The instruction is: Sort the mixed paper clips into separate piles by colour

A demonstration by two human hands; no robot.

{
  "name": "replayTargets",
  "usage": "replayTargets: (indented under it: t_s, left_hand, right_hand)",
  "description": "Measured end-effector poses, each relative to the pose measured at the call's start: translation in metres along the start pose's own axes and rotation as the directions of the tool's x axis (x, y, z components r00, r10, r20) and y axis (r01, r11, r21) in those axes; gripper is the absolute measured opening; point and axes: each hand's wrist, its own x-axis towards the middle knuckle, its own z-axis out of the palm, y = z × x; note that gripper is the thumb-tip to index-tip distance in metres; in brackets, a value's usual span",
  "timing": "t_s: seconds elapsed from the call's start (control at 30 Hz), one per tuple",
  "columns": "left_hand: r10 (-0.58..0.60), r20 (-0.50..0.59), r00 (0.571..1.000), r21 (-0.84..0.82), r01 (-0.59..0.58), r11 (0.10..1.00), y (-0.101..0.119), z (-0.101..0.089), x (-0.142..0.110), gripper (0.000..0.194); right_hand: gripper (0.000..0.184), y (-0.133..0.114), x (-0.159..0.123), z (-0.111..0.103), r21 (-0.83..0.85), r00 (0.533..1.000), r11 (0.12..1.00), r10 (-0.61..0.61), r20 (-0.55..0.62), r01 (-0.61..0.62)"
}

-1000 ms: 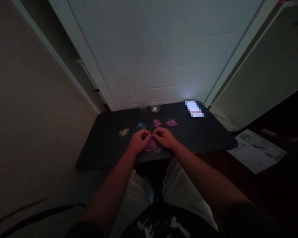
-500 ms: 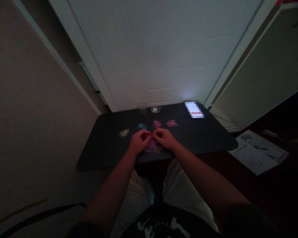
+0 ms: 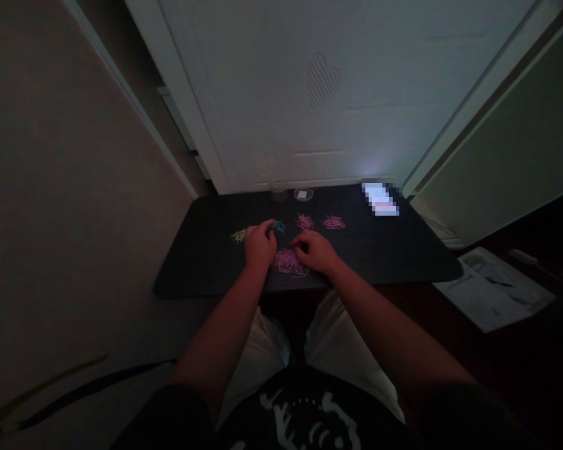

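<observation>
My left hand reaches to the blue pile of thin sticks, its fingers curled together at the pile's left edge. Whatever they hold is too small to make out. Over the larger mixed pile of pink and purple sticks, my right hand is closed with thumb and fingertips drawn together. Its grip is too dark to tell what is in it. A pale yellow pile lies just left of my left hand. Two pink piles, the nearer one and the right one, lie beyond my right hand.
The sticks lie on a dark low table against a white panel with heart patterns. A clear cup, a round clear lid and a lit phone stand along its back edge. Papers lie on the floor at right.
My hands were together over the mixed pile and have parted. The left has moved forward to the blue pile; the right stays by the mixed pile. The view has shifted slightly.
</observation>
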Motion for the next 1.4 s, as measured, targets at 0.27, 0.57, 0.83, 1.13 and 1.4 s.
replayTargets:
  t_s: [0.27,0.57,0.83,1.13,1.4]
  left_hand:
    - [-0.018,0.004,1.0,-0.113,0.018,0.993,0.003,-0.007,-0.004,0.026]
    - [0.102,0.376,0.921,-0.118,-0.061,0.991,0.01,-0.006,-0.01,0.017]
    - [0.098,0.39,0.916,-0.157,-0.038,0.987,0.01,-0.008,-0.008,0.022]
    - [0.138,0.415,0.899,-0.273,-0.021,0.962,0.005,-0.003,-0.01,0.02]
    - [0.129,0.437,0.89,-0.279,-0.002,0.96,0.005,-0.003,-0.01,0.019]
  right_hand:
    - [0.018,0.004,0.001,0.001,-0.053,0.999,0.998,0.02,0.04,-0.018]
    - [0.008,0.002,0.0,-0.002,-0.018,0.999,0.999,0.028,0.019,-0.028]
    - [0.008,0.002,-0.001,-0.004,0.054,0.992,0.992,0.116,-0.043,-0.113]
    - [0.008,0.005,-0.003,-0.004,0.132,0.99,0.982,0.138,-0.037,-0.132]
    - [0.007,0.007,-0.003,-0.003,0.236,0.989,0.963,0.143,-0.029,-0.132]
